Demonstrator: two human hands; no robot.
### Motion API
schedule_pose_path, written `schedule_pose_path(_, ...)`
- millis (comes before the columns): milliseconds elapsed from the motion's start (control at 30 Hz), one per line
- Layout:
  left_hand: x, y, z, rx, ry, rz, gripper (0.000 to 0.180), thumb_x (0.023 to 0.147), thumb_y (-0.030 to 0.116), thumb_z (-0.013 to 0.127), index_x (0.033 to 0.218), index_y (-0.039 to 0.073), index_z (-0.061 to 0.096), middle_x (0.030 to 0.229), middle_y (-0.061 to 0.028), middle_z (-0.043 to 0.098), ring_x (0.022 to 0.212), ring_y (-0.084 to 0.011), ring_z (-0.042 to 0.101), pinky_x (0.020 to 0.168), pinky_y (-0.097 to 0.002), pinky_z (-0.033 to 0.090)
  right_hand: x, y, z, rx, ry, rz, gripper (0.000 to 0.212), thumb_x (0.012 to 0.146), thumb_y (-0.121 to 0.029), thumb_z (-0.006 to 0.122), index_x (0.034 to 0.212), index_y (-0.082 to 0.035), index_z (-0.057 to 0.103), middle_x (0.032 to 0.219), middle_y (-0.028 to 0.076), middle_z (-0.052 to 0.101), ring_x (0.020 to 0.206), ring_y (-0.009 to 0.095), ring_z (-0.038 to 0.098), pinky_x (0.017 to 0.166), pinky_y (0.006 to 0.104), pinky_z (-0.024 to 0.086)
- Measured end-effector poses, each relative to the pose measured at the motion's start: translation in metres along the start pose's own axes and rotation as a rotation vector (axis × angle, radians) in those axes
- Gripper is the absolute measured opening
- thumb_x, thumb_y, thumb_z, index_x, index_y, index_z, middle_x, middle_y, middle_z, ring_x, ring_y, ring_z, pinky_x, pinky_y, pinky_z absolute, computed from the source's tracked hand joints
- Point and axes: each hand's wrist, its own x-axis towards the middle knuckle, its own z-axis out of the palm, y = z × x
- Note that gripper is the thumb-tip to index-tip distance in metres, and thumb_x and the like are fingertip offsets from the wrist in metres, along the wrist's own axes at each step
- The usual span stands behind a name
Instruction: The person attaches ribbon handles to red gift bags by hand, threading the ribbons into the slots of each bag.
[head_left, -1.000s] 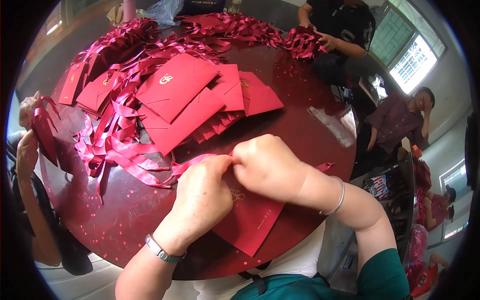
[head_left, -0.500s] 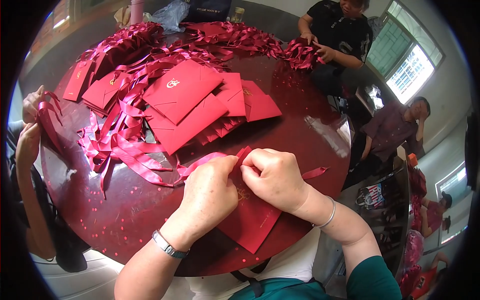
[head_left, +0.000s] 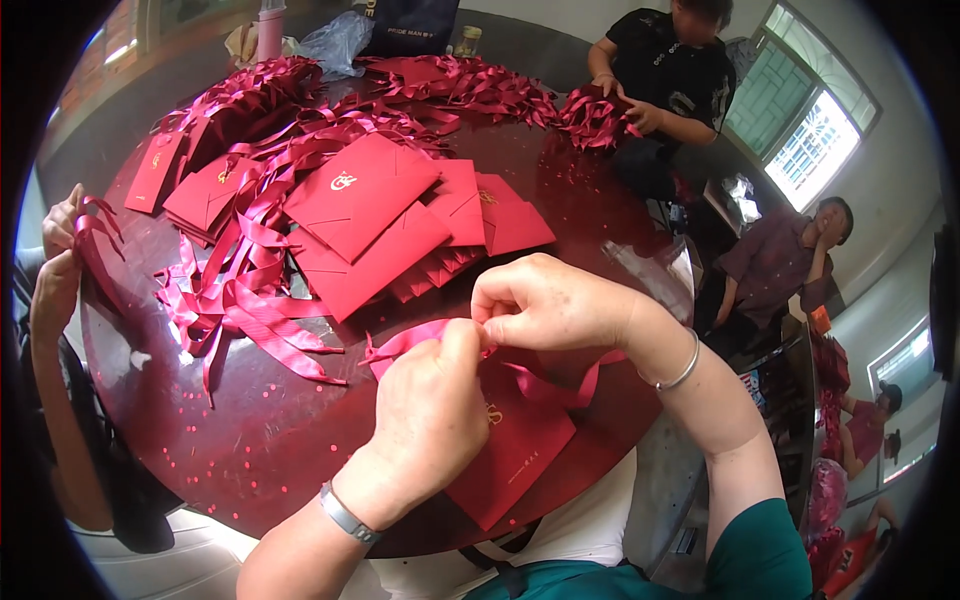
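A red paper gift bag (head_left: 520, 465) with a gold emblem lies flat at the near edge of the table, partly under my hands. A crimson satin ribbon (head_left: 565, 392) runs across its top end, one stretch sticking out to the left and another curving to the right. My left hand (head_left: 430, 420) is closed in a pinch on the ribbon. Close beside its fingertips, my right hand (head_left: 560, 305) also pinches the ribbon, thumb and forefinger together. The exact spot where the fingers meet is mostly hidden by my left hand.
Stacked red bags (head_left: 355, 195) and heaps of loose ribbon ends (head_left: 255, 310) cover the table's middle and far side. Small red paper dots speckle the dark round tabletop (head_left: 250, 440). At the left, another person's hands (head_left: 62, 235) hold a ribboned bag; a person (head_left: 665, 70) works at the far right.
My right hand has risen and turned, from a fist at the bag's top to a pinch above it. A ribbon loop now shows over the bag. My left hand has shifted slightly right.
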Motion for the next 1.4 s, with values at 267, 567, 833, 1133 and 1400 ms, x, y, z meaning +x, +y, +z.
schedule_pose_path(267,-0.005,0.006,0.007,0.27,0.217,0.366,0.024,0.068,-0.001,0.058,0.09,0.001,0.051,0.067,-0.0087,0.051,0.066,-0.0262,0.052,0.06,-0.0371,0.043,0.027,-0.002,-0.009,0.127,-0.393,0.161,0.03,0.075,-0.02,0.071,0.097,-0.001,0.067,0.087,0.009,0.068,0.08,0.016,0.062,0.072,0.0302,0.049)
schedule_pose_path(567,-0.003,0.003,0.002,0.123,0.108,0.377,0.024,0.071,-0.009,0.058,0.093,0.002,0.056,0.074,-0.0116,0.058,0.071,-0.0305,0.057,0.065,-0.0397,0.047,0.028,-0.012,0.001,0.124,-0.28,0.274,0.024,0.068,-0.008,0.069,0.091,-0.001,0.067,0.079,0.007,0.066,0.074,0.014,0.06,0.067,0.0282,0.048)
schedule_pose_path(833,0.0,0.001,0.005,0.054,0.028,0.374,0.038,0.062,-0.006,0.067,0.097,0.003,0.055,0.07,-0.0114,0.056,0.071,-0.0306,0.056,0.066,-0.0412,0.047,0.049,0.034,0.027,0.51,0.306,0.173,0.021,0.078,0.001,0.066,0.098,0.004,0.062,0.084,0.01,0.067,0.078,0.016,0.066,0.071,0.0266,0.053)
schedule_pose_path(1133,0.002,-0.009,0.007,0.021,0.018,0.209,0.033,0.07,-0.009,0.056,0.101,0.002,0.056,0.076,-0.0179,0.06,0.076,-0.0373,0.059,0.068,-0.0464,0.048,-0.011,0.06,0.015,0.64,0.38,0.078,0.026,0.095,-0.012,0.057,0.118,-0.001,0.059,0.103,0.005,0.065,0.087,0.009,0.06,0.075,0.0243,0.05)
schedule_pose_path(1400,0.006,-0.012,-0.011,0.247,0.032,0.233,0.032,0.073,-0.006,0.061,0.105,0.0,0.057,0.089,-0.0178,0.063,0.087,-0.0368,0.058,0.075,-0.0459,0.047,-0.144,0.128,0.038,-0.056,0.443,0.138,0.022,0.082,-0.013,0.065,0.101,-0.003,0.068,0.099,0.01,0.069,0.099,0.025,0.063,0.091,0.0354,0.047)
